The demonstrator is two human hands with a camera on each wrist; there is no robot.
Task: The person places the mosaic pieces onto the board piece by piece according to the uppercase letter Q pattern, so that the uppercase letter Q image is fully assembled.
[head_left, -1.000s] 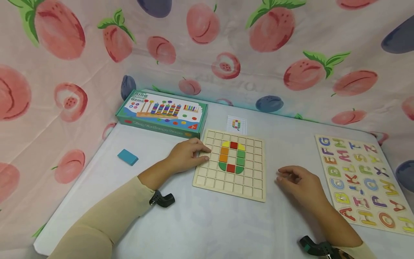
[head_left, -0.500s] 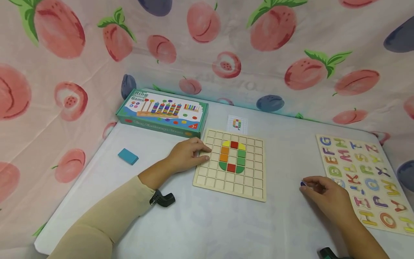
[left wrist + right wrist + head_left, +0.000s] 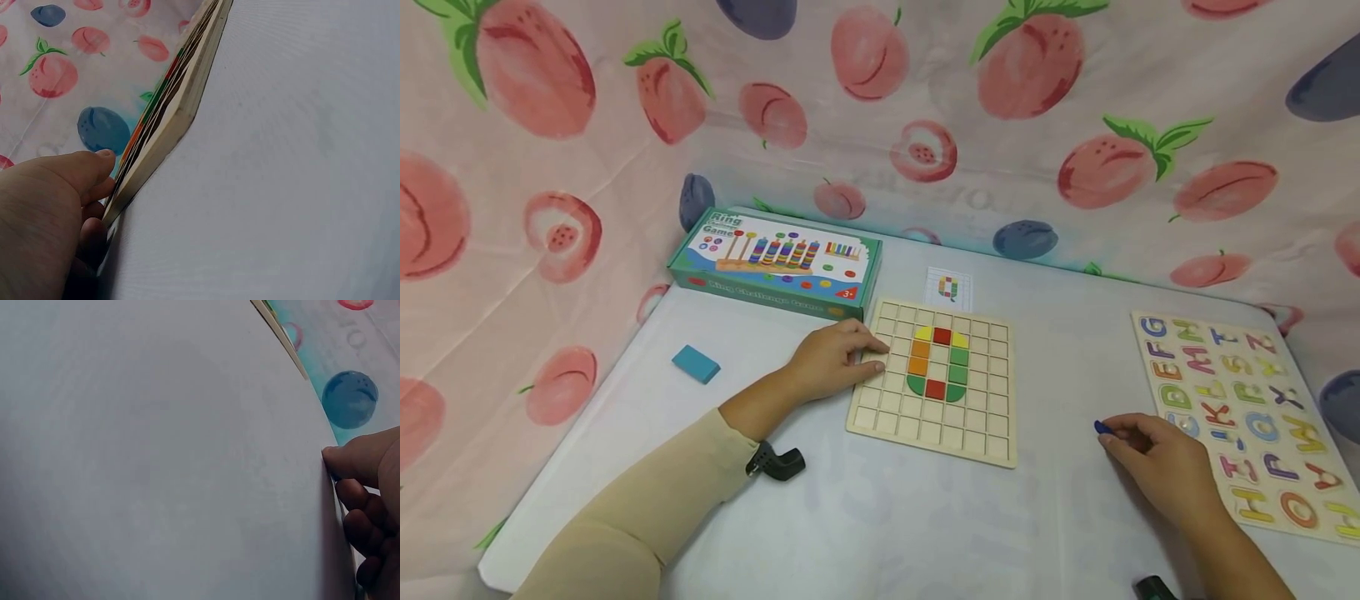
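Near the middle of the table lies a square wooden grid board [image 3: 990, 425]. Red, yellow, orange and green tiles form a ring in its cells. My left hand [image 3: 831, 360] rests at the board's left edge, thumb and index fingertip on its margin. In the left wrist view, that hand's fingers [image 3: 97, 187] meet the board's side edge. Over to the right, my right hand [image 3: 1168, 468] pinches a small dark blue piece [image 3: 1102, 427] between thumb and fingertips, close over the tabletop. The right wrist view shows the thumb and curled fingers [image 3: 353, 494], which mostly hide the piece.
Behind the board lies a small printed card [image 3: 949, 289] with a coloured Q pattern. A green Ring Challenge Game box [image 3: 775, 265] stands at the back left. Left of the left hand is a blue block [image 3: 696, 364]. An alphabet board [image 3: 1255, 425] lies beside the right hand.
My right hand has moved right and nearer the front, away from the grid board. A dark blue piece now shows at its fingertips. The left hand stays at the board's edge.
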